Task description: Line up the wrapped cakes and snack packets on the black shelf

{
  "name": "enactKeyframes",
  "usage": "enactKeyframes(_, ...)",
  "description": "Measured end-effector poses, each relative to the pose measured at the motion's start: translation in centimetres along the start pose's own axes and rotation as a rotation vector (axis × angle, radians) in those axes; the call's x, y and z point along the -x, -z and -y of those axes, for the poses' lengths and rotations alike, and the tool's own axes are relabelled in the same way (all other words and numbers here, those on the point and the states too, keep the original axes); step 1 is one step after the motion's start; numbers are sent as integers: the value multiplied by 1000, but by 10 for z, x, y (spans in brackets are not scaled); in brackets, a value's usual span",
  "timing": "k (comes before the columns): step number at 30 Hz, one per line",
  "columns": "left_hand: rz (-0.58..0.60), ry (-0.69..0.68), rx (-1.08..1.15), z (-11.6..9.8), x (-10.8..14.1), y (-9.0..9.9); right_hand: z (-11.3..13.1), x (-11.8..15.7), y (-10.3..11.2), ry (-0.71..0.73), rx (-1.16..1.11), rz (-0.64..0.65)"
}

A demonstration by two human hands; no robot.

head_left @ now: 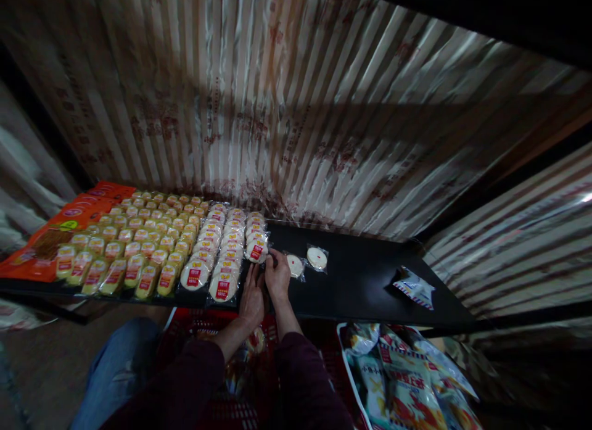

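Observation:
Three rows of round white rice crackers in clear wrappers with red labels overlap on a black shelf [351,294]. At the near end of the shortest row lies a wrapped rice cracker [256,251]. My right hand [277,276] is at this cracker's right edge, its fingers bent and closed on the wrapper. Just below the cracker, my left hand [252,299] points forward with its fingers stretched and close together. To the right of my right hand, a plain-faced rice cracker [295,266] and a second one [317,258] lie flat in their wrappers.
Left of the crackers stand several rows of small yellow wrapped cakes [134,235] and an orange snack bag [65,232]. A small silver-blue packet [415,288] lies at the shelf's right. Below are a red basket [222,411] and a white-rimmed basket [350,376] of snack bags.

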State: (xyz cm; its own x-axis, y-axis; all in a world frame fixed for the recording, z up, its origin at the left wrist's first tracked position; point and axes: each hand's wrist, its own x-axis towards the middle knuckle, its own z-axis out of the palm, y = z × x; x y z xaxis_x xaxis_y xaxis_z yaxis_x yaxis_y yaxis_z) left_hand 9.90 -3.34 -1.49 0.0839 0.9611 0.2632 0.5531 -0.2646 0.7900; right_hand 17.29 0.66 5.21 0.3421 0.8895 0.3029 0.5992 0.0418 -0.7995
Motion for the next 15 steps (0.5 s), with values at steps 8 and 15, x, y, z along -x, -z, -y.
enactKeyframes(8, 126, 29, 108, -12, 49, 21, 3, 88, 16, -41, -97, 62)
enactKeyframes(15, 302, -18, 15, 4, 112, 38, -8, 160, 18, -13, -62, 97)
